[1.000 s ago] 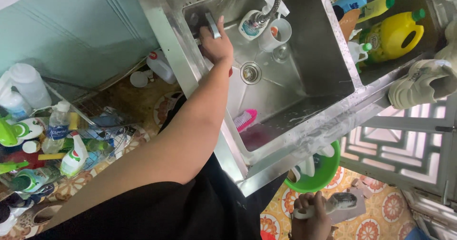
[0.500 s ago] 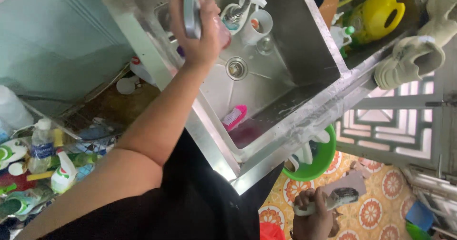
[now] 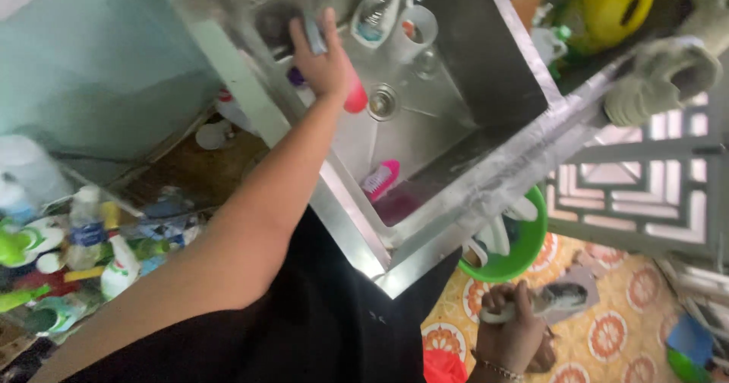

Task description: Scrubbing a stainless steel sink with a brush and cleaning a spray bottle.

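Left hand clasping a blue-grey flat object over the stainless steel sink, pink scrub brush on its floor, right hand gripping a grey shoe beside the green plastic basin.

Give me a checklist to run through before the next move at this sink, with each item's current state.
1. Left hand grips the grey-blue object: ok, the fingers are closed around it.
2. What the grey-blue object is: cannot tell, it is too blurred.
3. Right hand grips the grey shoe: ok, it is held low, outside the sink.
4. Drain uncovered: ok.
5. Pink brush in plain sight: ok, it lies on the sink floor, apart from both hands.
6. Far end of the sink free of things: not ok, two cups stand there beside the left hand.
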